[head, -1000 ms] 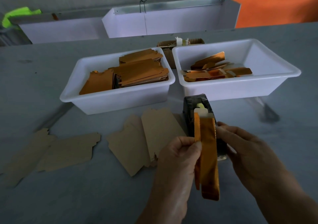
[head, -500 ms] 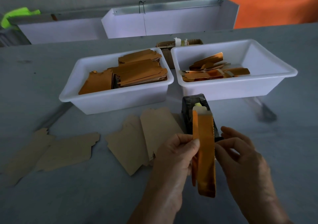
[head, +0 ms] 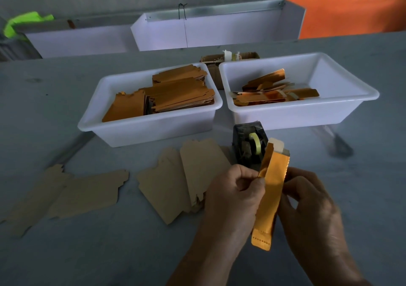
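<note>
The long, glossy orange-gold folded card sleeve is held upright above the grey bench, just in front of the black tape dispenser; the left hand has its grip pinched on the sleeve's loose left flap near the top; the right hand has its grip curled round the right edge from behind. A pale tab of tape shows at the sleeve's top end.

The step in hand looks like closing the flap and sealing it; to do it well, line the flap's edge square with the body before pressing; then press along the seam from the top downward; hold the foil by its edges so it does not crease.

Around: a white plastic tub of flat orange blanks on the left; a second white tub of loose folded orange pieces on the right; plain brown card blanks lying on the bench beside the left hand. The dispenser stands close behind the sleeve's top and could snag the tape tab; the tubs are well apart from the hands.
</note>
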`<state>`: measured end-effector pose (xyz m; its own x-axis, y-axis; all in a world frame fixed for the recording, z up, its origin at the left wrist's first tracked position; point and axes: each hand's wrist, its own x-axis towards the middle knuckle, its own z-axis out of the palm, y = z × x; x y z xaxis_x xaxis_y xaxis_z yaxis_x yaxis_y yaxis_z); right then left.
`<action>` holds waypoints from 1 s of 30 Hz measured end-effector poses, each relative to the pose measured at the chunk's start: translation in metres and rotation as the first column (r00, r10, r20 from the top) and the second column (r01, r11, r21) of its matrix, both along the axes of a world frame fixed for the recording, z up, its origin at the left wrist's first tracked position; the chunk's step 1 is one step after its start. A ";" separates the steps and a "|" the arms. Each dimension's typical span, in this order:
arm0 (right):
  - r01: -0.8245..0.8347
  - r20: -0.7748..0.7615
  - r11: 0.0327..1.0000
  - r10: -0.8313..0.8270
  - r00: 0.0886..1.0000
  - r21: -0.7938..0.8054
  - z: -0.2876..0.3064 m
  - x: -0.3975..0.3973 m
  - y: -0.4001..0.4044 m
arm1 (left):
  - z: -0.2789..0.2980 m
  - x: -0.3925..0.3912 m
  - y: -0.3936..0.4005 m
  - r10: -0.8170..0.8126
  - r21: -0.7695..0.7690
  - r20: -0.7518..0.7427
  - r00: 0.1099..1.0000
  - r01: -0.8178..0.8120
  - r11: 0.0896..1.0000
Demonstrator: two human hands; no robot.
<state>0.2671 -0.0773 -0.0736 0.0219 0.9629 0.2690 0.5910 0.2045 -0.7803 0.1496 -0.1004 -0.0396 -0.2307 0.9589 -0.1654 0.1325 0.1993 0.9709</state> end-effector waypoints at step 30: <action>-0.514 -0.281 0.851 0.471 0.837 -0.105 0.048 0.011 0.003 | 0.017 -0.019 -0.015 -0.005 -0.133 0.358 0.934 0.056 0.990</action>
